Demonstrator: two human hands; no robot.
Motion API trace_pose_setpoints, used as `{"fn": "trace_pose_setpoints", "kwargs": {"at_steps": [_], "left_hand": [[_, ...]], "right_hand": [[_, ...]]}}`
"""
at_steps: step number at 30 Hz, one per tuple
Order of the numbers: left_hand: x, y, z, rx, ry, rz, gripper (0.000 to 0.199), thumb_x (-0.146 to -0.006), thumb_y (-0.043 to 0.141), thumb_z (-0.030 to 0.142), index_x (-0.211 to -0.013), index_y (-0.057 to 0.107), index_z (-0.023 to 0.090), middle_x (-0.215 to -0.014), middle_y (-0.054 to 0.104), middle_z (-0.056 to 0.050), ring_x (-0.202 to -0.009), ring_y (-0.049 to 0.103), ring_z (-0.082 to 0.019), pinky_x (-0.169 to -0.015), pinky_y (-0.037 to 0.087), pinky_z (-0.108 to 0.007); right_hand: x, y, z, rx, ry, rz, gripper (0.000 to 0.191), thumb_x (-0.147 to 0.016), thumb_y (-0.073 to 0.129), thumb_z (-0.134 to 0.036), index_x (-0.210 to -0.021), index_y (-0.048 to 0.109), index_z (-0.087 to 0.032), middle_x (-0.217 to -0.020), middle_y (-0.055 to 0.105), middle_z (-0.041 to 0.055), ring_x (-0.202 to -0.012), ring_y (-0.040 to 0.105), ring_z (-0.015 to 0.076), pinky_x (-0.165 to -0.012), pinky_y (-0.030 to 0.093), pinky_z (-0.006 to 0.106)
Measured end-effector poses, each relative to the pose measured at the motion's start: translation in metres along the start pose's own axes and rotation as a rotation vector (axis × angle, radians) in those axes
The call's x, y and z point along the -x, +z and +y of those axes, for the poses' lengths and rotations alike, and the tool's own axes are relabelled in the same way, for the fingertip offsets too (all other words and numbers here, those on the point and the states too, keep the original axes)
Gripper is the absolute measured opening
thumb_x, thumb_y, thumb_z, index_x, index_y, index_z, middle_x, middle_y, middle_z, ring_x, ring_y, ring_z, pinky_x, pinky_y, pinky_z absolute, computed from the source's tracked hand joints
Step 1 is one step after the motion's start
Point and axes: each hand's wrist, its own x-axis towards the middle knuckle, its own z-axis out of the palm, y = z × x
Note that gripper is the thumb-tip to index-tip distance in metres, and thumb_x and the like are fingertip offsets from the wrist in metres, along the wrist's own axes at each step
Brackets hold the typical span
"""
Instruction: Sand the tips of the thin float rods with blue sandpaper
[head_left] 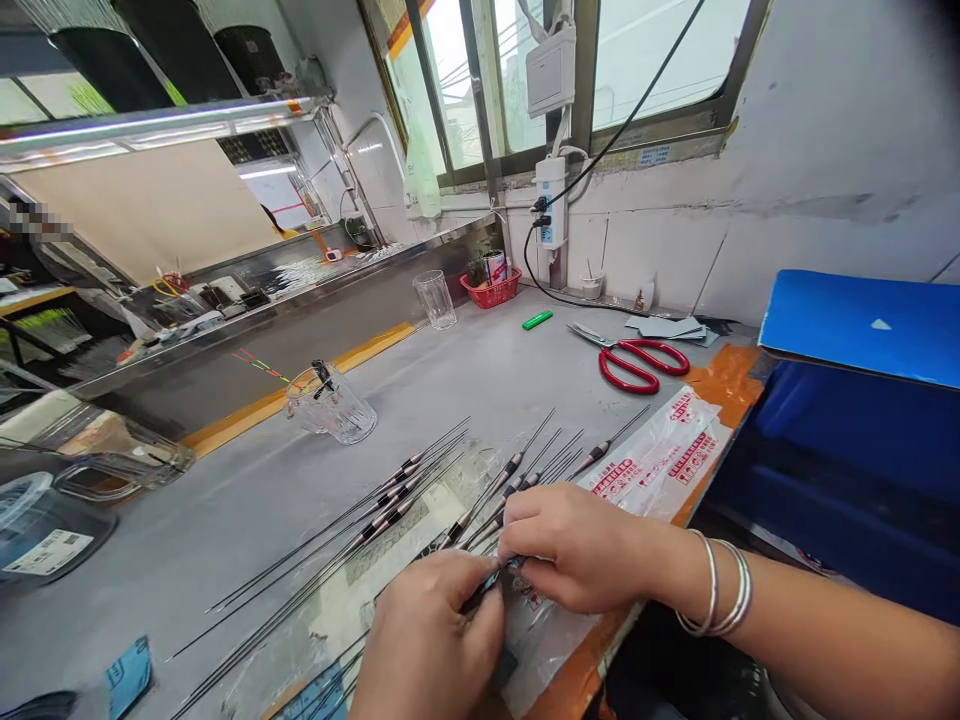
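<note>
My left hand (pixel 439 630) is closed near the table's front edge, thumb and forefinger pinching a small dark and blue piece (pixel 491 582). Against its other end press the fingertips of my right hand (pixel 570 545), also closed in a pinch. The fingers hide most of this piece, so its kind cannot be made out. Just beyond my hands lie several thin rods with dark, banded bodies, which look like fishing floats (pixel 405 480). More of them (pixel 514 465) lie partly behind my right hand. Under them is a clear plastic sheet with pale strips (pixel 390 560).
Red-handled scissors (pixel 630 365), a green lighter (pixel 537 320) and a red basket (pixel 491 290) stand farther back. Glass mugs (pixel 349 410) and a plastic tub (pixel 49 530) are leftward. Printed plastic bags (pixel 660 460) lie at the right edge beside a blue box (pixel 862 325).
</note>
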Motion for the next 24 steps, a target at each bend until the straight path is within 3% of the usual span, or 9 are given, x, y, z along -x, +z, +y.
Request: {"fn": "trace_pose_setpoints", "kwargs": {"at_steps": [4, 8, 12, 24], "left_hand": [[0.008, -0.002, -0.01, -0.001, 0.021, 0.012, 0.02, -0.082, 0.051, 0.019, -0.082, 0.069, 0.028, -0.075, 0.073, 0.004, -0.068, 0.07, -0.013, -0.06, 0.056, -0.021], [0.026, -0.012, -0.032, -0.053, 0.17, 0.127, 0.033, -0.076, 0.051, 0.016, -0.101, 0.068, 0.029, -0.087, 0.077, 0.007, -0.073, 0.074, -0.011, -0.062, 0.058, -0.015], [0.036, -0.02, -0.044, -0.034, 0.219, 0.138, 0.032, -0.079, 0.052, 0.015, -0.103, 0.068, 0.03, -0.085, 0.078, 0.008, -0.068, 0.074, -0.008, -0.061, 0.055, -0.009], [0.017, -0.013, -0.019, 0.079, 0.208, 0.124, 0.034, -0.083, 0.052, 0.014, -0.106, 0.065, 0.035, -0.085, 0.077, 0.011, -0.069, 0.072, -0.006, -0.062, 0.052, -0.007]], "right_hand": [[-0.002, 0.004, 0.002, -0.056, -0.016, 0.006, 0.022, -0.079, 0.052, -0.012, -0.091, 0.07, -0.016, -0.079, 0.057, 0.0033, -0.07, 0.051, 0.0142, -0.062, 0.038, 0.026], [-0.004, 0.007, 0.002, -0.127, -0.02, 0.042, 0.019, -0.082, 0.054, -0.014, -0.091, 0.07, -0.017, -0.082, 0.056, 0.0039, -0.072, 0.052, 0.0131, -0.063, 0.04, 0.024], [-0.005, 0.008, 0.0, -0.152, -0.017, 0.056, 0.016, -0.08, 0.057, -0.014, -0.088, 0.07, -0.016, -0.079, 0.053, 0.0037, -0.071, 0.05, 0.013, -0.062, 0.04, 0.023], [-0.005, 0.007, -0.003, -0.16, -0.013, 0.036, 0.016, -0.082, 0.055, -0.014, -0.086, 0.07, -0.015, -0.077, 0.054, 0.004, -0.072, 0.051, 0.0146, -0.062, 0.041, 0.025]]}}
